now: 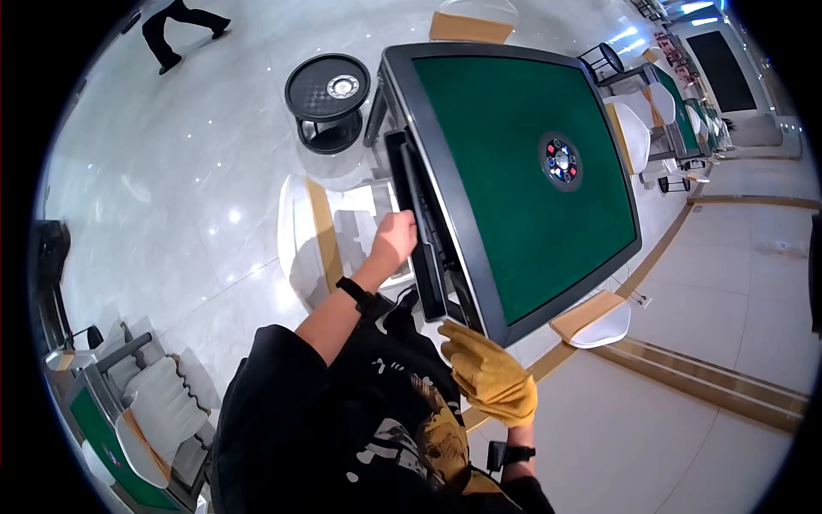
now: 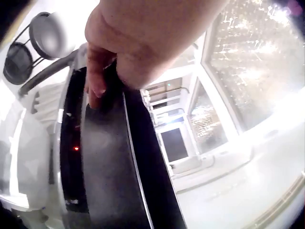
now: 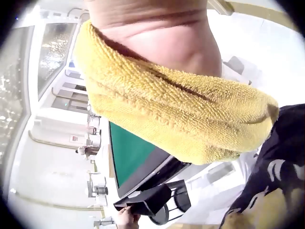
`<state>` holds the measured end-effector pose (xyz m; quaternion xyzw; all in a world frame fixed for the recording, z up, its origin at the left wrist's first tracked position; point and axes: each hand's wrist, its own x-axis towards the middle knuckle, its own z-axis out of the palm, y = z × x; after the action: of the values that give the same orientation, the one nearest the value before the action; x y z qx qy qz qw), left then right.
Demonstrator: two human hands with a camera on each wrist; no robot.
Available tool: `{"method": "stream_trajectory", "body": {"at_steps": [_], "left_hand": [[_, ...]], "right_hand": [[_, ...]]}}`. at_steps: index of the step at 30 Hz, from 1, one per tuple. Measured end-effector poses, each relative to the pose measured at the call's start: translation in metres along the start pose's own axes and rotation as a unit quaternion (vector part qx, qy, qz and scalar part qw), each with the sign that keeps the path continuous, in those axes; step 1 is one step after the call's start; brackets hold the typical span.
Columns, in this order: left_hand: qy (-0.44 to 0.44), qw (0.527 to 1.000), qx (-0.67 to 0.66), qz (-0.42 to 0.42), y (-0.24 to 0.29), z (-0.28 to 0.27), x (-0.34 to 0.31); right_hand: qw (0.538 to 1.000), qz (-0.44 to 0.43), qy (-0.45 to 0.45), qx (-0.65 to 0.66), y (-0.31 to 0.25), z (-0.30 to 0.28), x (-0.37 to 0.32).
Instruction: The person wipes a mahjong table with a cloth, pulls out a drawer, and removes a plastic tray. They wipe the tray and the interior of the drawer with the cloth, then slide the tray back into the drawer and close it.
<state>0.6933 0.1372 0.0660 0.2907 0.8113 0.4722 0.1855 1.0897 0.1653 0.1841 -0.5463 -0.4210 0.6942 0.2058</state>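
Note:
A long black panel stands out along the near side of a green-topped table. My left hand grips its edge; in the left wrist view, fingers of the left hand curl over the top of the panel. Yellow cloth covers my right hand, beside the table's near corner. The right wrist view shows the heel of the right hand above the cloth, its fingers hidden beneath. Farther off in that view, the left hand touches the panel.
A round black side stand is beyond the table's left end. White chairs surround the table, one close by my left arm. Another green table is at lower left. A person's legs show at upper left.

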Motion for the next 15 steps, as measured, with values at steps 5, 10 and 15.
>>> {"method": "stream_trajectory", "body": {"at_steps": [5, 10, 15], "left_hand": [[-0.021, 0.995, -0.095, 0.037, 0.066, -0.022, -0.074], [-0.005, 0.981, -0.195, 0.027, 0.093, -0.006, -0.167], [0.02, 0.939, -0.338, -0.06, 0.061, -0.032, -0.274]], "right_hand": [[0.998, -0.04, -0.05, -0.029, 0.003, 0.022, -0.003], [0.988, -0.082, -0.122, -0.056, 0.02, 0.026, -0.019], [0.962, -0.142, -0.207, -0.11, 0.041, 0.019, -0.045]]}}
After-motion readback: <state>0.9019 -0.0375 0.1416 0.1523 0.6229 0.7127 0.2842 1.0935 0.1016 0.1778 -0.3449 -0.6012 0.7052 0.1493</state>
